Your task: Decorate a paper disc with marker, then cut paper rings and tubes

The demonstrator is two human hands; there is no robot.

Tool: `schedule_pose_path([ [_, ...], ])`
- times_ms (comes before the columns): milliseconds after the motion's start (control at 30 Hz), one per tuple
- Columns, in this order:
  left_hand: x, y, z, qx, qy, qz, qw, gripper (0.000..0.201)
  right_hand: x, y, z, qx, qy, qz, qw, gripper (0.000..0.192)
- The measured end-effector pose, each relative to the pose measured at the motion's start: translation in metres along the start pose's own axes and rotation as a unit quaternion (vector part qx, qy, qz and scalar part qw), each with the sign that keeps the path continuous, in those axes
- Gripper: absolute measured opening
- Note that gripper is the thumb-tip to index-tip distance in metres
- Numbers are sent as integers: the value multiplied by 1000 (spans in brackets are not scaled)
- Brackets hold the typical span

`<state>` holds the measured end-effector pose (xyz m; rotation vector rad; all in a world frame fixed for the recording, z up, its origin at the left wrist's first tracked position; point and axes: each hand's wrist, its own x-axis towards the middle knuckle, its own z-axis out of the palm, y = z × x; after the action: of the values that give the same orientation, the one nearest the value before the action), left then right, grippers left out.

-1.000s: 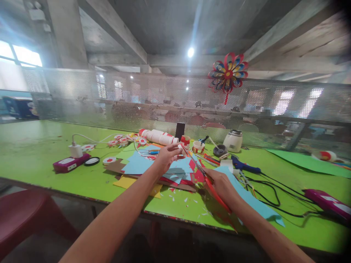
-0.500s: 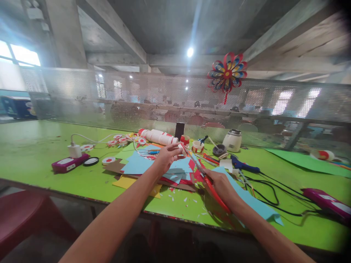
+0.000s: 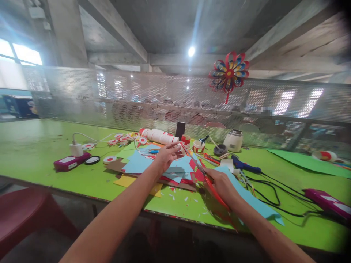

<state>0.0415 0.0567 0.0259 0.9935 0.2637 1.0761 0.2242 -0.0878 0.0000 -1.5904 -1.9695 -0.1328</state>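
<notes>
My right hand (image 3: 221, 180) is closed around the red-handled scissors (image 3: 215, 191). Their blades point away and to the left, with the tips at my left fingertips. My left hand (image 3: 166, 157) pinches a small piece of white and red paper (image 3: 181, 147), partly hidden by the fingers. Beneath my left hand lie sheets of light blue paper (image 3: 139, 163) over brown and red ones. A yellow sheet (image 3: 123, 181) sticks out at the front. Tiny paper scraps (image 3: 186, 199) are scattered on the green table (image 3: 175, 209) between my forearms. Another blue sheet (image 3: 253, 199) lies under my right wrist.
A blue glue gun (image 3: 246, 165) with black cables lies to the right, near a purple power strip (image 3: 326, 202). White paper-wrapped rolls (image 3: 159, 136), a dark phone (image 3: 180, 130) and a pale jar (image 3: 233, 140) stand behind. Another purple strip (image 3: 71, 162) is left.
The view has shifted slightly. Both hands stay nearly in place, and the scissor tips remain at the paper piece in my left fingers.
</notes>
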Motion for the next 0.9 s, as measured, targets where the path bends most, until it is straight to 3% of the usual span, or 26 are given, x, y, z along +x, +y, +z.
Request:
schedule_pose_path([
  [600,-2,-2,5,-3,5,10,1000,25,-1,-2,-1,3,-5,10,1000,43],
  [900,-5,0,8,-6,-8,-8,1000,27,-2,-3,-1,-7,2,13,1000,35],
])
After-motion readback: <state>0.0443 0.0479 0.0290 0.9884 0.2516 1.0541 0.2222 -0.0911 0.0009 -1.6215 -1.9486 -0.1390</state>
